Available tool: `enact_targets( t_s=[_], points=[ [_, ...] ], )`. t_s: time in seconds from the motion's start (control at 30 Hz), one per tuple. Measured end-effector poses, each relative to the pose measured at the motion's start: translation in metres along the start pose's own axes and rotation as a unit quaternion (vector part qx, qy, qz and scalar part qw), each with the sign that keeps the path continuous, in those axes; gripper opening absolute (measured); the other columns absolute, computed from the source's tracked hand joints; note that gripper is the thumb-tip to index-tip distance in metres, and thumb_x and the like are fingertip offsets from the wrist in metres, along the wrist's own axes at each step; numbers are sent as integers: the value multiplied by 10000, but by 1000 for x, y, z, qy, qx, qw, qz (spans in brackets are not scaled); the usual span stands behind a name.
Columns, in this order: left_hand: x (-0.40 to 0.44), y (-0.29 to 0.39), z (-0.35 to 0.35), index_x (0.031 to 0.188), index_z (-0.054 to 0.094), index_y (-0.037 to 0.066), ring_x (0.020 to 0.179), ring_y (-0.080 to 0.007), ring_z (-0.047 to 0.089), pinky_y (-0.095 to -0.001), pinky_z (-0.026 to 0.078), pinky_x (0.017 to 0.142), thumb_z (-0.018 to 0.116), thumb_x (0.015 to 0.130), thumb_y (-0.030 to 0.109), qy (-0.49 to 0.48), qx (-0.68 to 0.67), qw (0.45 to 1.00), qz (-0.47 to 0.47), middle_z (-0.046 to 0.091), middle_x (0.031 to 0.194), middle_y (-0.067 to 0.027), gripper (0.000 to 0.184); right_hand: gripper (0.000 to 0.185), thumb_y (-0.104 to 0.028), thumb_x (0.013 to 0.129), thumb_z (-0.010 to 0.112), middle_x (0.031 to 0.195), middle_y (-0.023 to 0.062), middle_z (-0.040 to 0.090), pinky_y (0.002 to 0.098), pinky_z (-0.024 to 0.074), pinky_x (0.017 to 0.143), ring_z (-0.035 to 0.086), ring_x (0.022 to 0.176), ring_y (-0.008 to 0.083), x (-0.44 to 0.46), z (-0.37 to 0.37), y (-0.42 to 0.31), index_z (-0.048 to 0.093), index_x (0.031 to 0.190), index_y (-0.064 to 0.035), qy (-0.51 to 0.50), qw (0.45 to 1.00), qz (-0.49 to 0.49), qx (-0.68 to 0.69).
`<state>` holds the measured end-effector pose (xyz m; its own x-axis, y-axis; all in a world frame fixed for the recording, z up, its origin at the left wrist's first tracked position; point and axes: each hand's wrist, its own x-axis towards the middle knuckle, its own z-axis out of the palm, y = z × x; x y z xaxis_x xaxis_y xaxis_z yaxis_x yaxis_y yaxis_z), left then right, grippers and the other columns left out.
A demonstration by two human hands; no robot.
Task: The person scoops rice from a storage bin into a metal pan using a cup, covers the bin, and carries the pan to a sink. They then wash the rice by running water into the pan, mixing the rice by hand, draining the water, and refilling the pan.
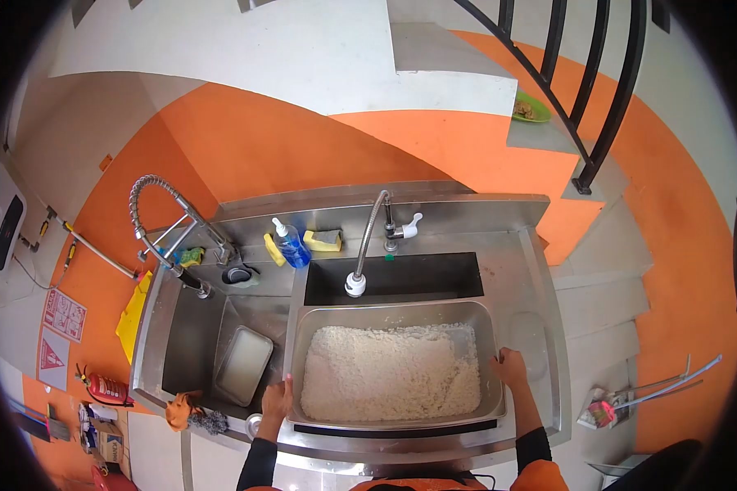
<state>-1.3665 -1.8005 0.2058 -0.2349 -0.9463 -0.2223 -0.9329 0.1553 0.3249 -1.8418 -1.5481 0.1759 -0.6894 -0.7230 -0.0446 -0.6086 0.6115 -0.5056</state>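
A large rectangular steel pan (393,314) rests over the right sink basin. A layer of white grains (389,372), possibly rice, covers most of its bottom. My left hand (277,398) is closed on the pan's left rim near the front corner, thumb on top. On the opposite side, my right hand (510,367) grips the right rim with curled fingers. Behind the pan, a flexible faucet (371,237) with a white spray head hangs over the dark back part of the basin.
In the left basin lies a smaller metal tray (245,365), near a spring-neck faucet (151,184). A blue soap bottle (292,245) and a yellow sponge (323,240) stand on the back ledge. An orange cloth (182,411) hangs at the front left. Stairs (602,315) flank the right.
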Motion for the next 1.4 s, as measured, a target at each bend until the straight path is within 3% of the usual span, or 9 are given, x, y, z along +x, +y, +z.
enact_targets(
  t_s=[0.17, 0.37, 0.6, 0.8, 1.0, 1.07, 1.2, 1.3, 1.4],
  points=[
    [-25, 82, -88, 653, 629, 24, 648, -395, 570, -429, 450, 593, 374, 870, 439, 143, 6, 990, 5, 565, 629, -226, 534, 318, -281, 710, 620, 528, 141, 539, 412, 423, 490, 544, 513, 329, -6, -8, -18, 511, 577, -14, 81, 976, -68, -189],
    [85, 180, -64, 1200, 451, 22, 1146, -246, 427, -292, 311, 950, 369, 908, 363, 60, -389, 878, 272, 443, 1231, -184, 456, 323, -259, 781, 616, 520, 85, 506, 327, 384, 440, 513, 481, 175, 82, -26, -95, 491, 583, -35, 111, 983, -109, 101],
    [103, 218, 10, 1207, 424, 0, 1106, -200, 436, -297, 297, 951, 280, 912, 475, -188, -465, 829, 248, 493, 1169, -138, 577, 356, -301, 783, 634, 878, 31, 553, 291, 464, 623, 568, 730, 149, 227, 57, -170, 493, 1021, -77, -28, 827, -18, 561],
    [-43, 169, -28, 1286, 323, 11, 1187, -335, 365, -365, 290, 986, 377, 894, 419, -168, -190, 908, 335, 390, 1268, -225, 568, 482, -345, 770, 633, 955, 36, 549, 296, 456, 677, 563, 816, 160, 280, 41, -239, 456, 1114, -57, -41, 813, -11, 581],
    [-174, 5, -1, 1102, 547, 116, 1029, -250, 525, -335, 408, 882, 333, 919, 347, -502, -83, 855, 105, 570, 1081, -113, 364, 294, -310, 774, 633, 872, 81, 572, 281, 466, 595, 585, 692, 171, 245, 66, -195, 593, 916, -56, -8, 929, -70, 364],
    [-225, -42, 24, 879, 608, -1, 721, -168, 583, -309, 473, 699, 408, 919, 308, -461, -295, 832, -91, 631, 789, -81, 370, 217, -236, 800, 596, 828, 96, 571, 290, 464, 603, 578, 683, 203, 197, 74, -162, 579, 907, -48, 47, 973, -195, 110],
    [-273, -18, 60, 895, 603, 13, 735, -177, 584, -315, 474, 701, 409, 912, 304, -401, -375, 823, -145, 628, 809, -82, 350, 136, -112, 802, 560, 792, 125, 593, 298, 450, 599, 587, 701, 200, 76, 64, -87, 585, 904, -24, 67, 935, -232, 260],
    [-288, 37, 89, 907, 599, 24, 746, -184, 584, -319, 474, 703, 410, 907, 302, -376, -381, 837, -115, 625, 824, -82, 336, 105, -114, 792, 550, 652, 35, 579, 260, 427, 558, 529, 608, 96, -46, -28, -45, 602, 820, -27, -255, 931, -115, 233],
    [-307, 87, 122, 919, 595, 35, 756, -191, 585, -323, 475, 704, 411, 902, 299, -369, -373, 847, -76, 623, 840, -83, 323, 221, -178, 815, 459, 729, 27, 627, 283, 461, 615, 567, 640, 126, -136, -111, 12, 609, 921, -55, -620, 772, -109, 92]
  ],
)
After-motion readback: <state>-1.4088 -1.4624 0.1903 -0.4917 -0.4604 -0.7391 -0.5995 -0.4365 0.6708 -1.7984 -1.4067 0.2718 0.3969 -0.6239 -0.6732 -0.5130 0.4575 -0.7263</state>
